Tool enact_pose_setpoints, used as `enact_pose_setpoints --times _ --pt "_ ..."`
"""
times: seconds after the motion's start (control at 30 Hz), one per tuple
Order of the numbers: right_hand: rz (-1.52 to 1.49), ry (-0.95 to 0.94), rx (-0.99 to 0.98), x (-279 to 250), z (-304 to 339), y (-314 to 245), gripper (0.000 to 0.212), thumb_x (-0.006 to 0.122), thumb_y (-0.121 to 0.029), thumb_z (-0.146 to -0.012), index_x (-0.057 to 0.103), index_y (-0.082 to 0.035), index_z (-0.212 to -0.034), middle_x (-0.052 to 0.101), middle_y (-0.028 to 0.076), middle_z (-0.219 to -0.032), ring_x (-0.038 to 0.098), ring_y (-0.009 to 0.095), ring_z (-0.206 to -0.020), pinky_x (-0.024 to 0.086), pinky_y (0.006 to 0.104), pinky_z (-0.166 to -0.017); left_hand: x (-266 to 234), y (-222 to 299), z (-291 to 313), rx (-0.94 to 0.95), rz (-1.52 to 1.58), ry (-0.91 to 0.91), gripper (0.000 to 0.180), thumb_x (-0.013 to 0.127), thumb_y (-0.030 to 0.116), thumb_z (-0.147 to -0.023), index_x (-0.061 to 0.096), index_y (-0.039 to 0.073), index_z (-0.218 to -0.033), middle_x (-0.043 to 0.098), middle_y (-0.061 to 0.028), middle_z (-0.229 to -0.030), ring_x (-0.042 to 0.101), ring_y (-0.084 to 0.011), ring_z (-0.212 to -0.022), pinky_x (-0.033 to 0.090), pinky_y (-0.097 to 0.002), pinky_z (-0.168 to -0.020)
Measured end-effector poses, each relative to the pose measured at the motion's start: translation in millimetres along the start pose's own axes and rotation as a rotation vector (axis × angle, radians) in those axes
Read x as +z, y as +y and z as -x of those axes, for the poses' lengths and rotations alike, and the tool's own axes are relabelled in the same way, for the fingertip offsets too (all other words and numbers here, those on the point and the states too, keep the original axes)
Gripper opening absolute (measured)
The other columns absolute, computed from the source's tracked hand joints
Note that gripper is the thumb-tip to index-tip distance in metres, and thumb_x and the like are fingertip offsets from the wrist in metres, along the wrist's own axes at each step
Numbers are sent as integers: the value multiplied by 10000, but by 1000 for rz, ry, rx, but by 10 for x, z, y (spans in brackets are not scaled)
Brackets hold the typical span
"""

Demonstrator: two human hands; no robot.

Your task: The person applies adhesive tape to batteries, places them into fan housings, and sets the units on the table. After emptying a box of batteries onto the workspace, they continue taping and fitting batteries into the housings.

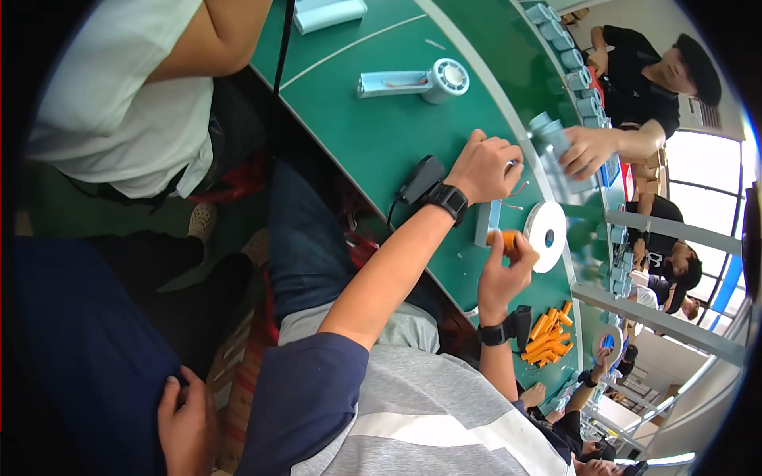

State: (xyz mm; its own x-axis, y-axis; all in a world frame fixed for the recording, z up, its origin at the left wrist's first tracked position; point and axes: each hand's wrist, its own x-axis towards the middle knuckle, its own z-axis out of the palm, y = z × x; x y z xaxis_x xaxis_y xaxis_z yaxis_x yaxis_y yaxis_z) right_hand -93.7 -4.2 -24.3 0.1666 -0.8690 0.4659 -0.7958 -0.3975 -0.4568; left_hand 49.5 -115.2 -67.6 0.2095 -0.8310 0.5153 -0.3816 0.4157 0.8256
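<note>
My right hand, a black strap at its wrist, pinches an orange cylindrical battery between thumb and fingers. Below and left of that battery is a light-blue fan handle on the green bench. My left hand, wearing a black watch, is closed just above the handle; a small greyish bit shows between its fingers, too hidden to name. Thin red wires stick out beside it. A white tape-like roll stands next to my right hand. Several orange batteries lie heaped beyond my right wrist.
A light-blue handheld fan with an open handle lies farther up the bench. A black block-shaped device with a cord sits at the edge. Across a metal rail, a co-worker's hand holds blurred light-blue parts. Other people sit close on my left.
</note>
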Motion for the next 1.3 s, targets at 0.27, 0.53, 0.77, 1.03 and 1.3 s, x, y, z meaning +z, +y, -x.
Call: enact_pose_setpoints --times 0.27,0.53,0.77,1.03,1.3 --pt "-451 236 187 126 113 206 247 632 -27 -961 451 -12 -1130 650 187 -1157 665 177 -971 551 262 -805 86 -22 25 108 -70 196 18 668 116 -821 679 113 -835 688 -35 -812 640 -222 -789 409 -377 -802" --pt "-418 365 -29 -38 -74 367 223 611 -41 -976 456 -14 -1135 632 193 -1169 650 184 -993 543 281 -837 55 107 33 182 -81 233 59 661 109 -820 701 118 -863 691 -31 -816 639 -224 -798 415 -375 -778" --pt "-1179 302 188 -806 -331 690 229 553 -107 -1018 491 -76 -1236 593 190 -1215 629 210 -1018 548 310 -837 55 -53 38 211 -119 148 85 657 136 -838 715 129 -899 690 -19 -819 634 -217 -806 397 -378 -789" --pt "-1698 101 514 -545 -5 546 297 452 -217 -1064 505 -88 -1327 581 127 -1061 566 167 -868 490 289 -719 22 64 -17 214 -142 129 168 583 205 -947 719 106 -933 711 -59 -923 642 -242 -883 374 -363 -842" --pt "-1648 -36 558 -488 -87 574 348 385 -194 -1076 494 -30 -1363 606 125 -1019 483 127 -692 430 266 -641 -62 40 -21 148 -41 6 249 502 150 -995 719 36 -951 712 -111 -964 656 -293 -905 477 -393 -832"
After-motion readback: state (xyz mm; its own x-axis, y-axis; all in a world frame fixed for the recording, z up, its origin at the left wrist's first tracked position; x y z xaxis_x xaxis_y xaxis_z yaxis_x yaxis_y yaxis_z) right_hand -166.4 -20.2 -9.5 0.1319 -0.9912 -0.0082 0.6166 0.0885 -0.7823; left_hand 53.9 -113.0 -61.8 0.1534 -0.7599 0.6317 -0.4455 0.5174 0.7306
